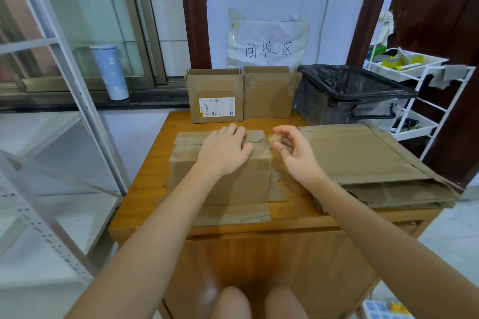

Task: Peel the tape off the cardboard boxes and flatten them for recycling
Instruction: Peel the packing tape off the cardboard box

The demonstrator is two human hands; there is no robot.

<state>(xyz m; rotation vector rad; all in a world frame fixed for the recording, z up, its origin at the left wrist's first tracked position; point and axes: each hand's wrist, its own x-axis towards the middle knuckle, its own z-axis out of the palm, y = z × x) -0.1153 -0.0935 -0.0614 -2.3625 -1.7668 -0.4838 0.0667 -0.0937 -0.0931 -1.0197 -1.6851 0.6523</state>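
From the head view, the left hand [225, 149] lies flat with straight fingers on top of the box [220, 163], which stands in the middle of the table [293, 215] with its flaps splayed out. The right hand [294, 153] hovers just beside the box's right top edge, fingertips pinching a crumpled wad of tape [275, 138], and a clear strip seems to run from the wad back to the box corner, so the tape is probably not fully off yet. The likeliest failure is the strip snapping near the corner if it is pulled sharply or at a steep angle, leaving a stub that is hard to lift again. It could also tear away the paper face of the cardboard. If the left hand eases off, the light box may slide or tip toward the pull. The sticky wad may cling to the fingers when dropped at the bin [352, 90]. The flattened stack [370, 163] overhangs the table's right edge and could slip if knocked. Two more boxes [241, 101] wait at the back.
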